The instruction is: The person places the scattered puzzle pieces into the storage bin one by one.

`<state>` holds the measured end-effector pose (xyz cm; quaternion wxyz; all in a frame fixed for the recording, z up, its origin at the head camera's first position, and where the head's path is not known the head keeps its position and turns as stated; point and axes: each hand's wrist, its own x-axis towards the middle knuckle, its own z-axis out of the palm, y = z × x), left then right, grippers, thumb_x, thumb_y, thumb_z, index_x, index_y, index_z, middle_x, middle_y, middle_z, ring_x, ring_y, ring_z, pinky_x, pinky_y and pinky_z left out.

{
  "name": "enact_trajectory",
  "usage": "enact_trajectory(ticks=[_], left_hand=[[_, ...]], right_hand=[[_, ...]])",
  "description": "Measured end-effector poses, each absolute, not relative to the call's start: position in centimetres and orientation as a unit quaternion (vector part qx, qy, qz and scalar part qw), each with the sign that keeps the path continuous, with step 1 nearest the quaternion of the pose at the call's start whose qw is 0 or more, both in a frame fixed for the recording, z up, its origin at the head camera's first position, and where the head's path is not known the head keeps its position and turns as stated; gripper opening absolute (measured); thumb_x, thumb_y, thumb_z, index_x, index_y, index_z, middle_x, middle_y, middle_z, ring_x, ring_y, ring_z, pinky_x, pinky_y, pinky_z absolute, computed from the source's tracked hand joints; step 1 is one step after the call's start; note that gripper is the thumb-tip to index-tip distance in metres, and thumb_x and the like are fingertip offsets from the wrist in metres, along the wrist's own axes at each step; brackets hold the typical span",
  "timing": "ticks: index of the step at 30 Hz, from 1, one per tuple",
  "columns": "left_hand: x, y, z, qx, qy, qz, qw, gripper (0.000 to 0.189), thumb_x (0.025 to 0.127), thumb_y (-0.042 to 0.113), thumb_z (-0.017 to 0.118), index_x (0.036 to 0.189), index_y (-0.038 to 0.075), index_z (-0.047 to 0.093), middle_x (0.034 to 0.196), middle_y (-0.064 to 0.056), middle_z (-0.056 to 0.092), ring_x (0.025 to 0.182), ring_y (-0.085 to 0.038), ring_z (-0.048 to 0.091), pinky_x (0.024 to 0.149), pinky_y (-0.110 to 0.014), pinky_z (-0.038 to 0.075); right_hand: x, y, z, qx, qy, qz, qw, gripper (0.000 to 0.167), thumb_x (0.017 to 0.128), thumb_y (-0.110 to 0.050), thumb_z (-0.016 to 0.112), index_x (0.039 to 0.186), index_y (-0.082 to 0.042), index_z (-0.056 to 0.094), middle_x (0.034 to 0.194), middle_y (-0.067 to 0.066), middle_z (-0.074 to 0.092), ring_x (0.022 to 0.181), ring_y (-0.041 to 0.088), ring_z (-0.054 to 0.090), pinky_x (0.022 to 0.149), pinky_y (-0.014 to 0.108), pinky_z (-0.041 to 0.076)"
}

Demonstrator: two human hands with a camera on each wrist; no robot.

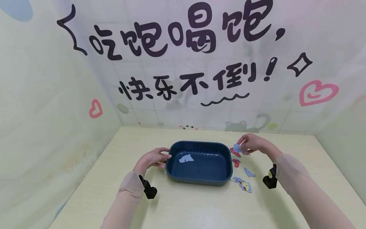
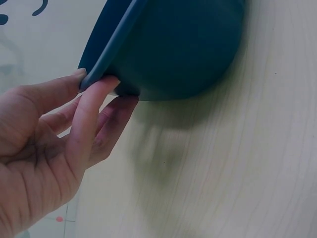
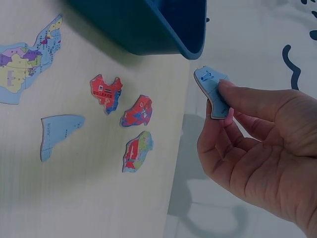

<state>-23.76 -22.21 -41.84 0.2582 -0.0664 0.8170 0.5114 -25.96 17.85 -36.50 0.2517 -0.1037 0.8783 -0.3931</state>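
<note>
A dark blue plastic basin [image 1: 200,182] stands on the table. My left hand [image 1: 154,157] holds its left end, with the thumb at the rim and fingers against the outer wall [image 2: 183,44] in the left wrist view. Inside the basin lies one light blue puzzle piece [image 1: 186,158]. Beyond the basin's right end, my right hand [image 1: 253,142] pinches another light blue map puzzle piece [image 3: 213,91] between thumb and fingers, raised above the table. Below that hand lie a red piece [image 3: 105,92], a red and blue piece [image 3: 137,112] and a red and green piece [image 3: 137,152].
Nearer the front right of the basin lie a flat light blue piece [image 1: 249,172] and multicoloured map pieces [image 1: 244,185]. A printed cloth wall [image 1: 183,116] rises behind the pale wooden table [image 1: 183,206], with cloth sides left and right.
</note>
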Motion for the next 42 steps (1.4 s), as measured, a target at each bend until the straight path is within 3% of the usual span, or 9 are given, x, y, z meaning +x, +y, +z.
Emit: enact_trajectory(ticks=[26, 34, 42], left_hand=[[-23.6, -22.7, -41.9, -0.077, 0.816, 0.513, 0.256, 0.045, 0.092, 0.017, 0.055, 0.134, 0.008, 0.041, 0.121, -0.017, 0.057, 0.106, -0.027, 0.060, 0.068, -0.029, 0.056], [-23.5, -22.5, -42.0, -0.077, 0.817, 0.512, 0.256, 0.045, 0.092, 0.018, 0.055, 0.134, 0.009, 0.042, 0.121, -0.016, 0.057, 0.106, -0.026, 0.060, 0.070, -0.030, 0.056], [-23.5, -22.1, -41.6, -0.073, 0.819, 0.509, 0.257, 0.046, 0.092, 0.017, 0.055, 0.134, 0.008, 0.041, 0.122, -0.016, 0.056, 0.107, -0.027, 0.060, 0.068, -0.028, 0.056]], right_hand=[[-27.2, 12.2, -36.7, -0.133, 0.880, -0.376, 0.258, 0.022, 0.088, -0.008, 0.057, 0.107, 0.004, 0.054, 0.085, 0.009, 0.058, 0.064, 0.013, 0.050, 0.059, 0.023, 0.048], [-27.3, 10.3, -37.2, -0.129, 0.880, -0.370, 0.270, 0.018, 0.088, -0.007, 0.057, 0.104, 0.001, 0.056, 0.082, 0.006, 0.056, 0.055, 0.011, 0.042, 0.049, 0.019, 0.036], [-27.3, 8.4, -37.8, -0.134, 0.882, -0.363, 0.270, 0.018, 0.088, -0.006, 0.057, 0.104, 0.003, 0.056, 0.086, 0.010, 0.062, 0.068, 0.013, 0.050, 0.055, 0.021, 0.045]])
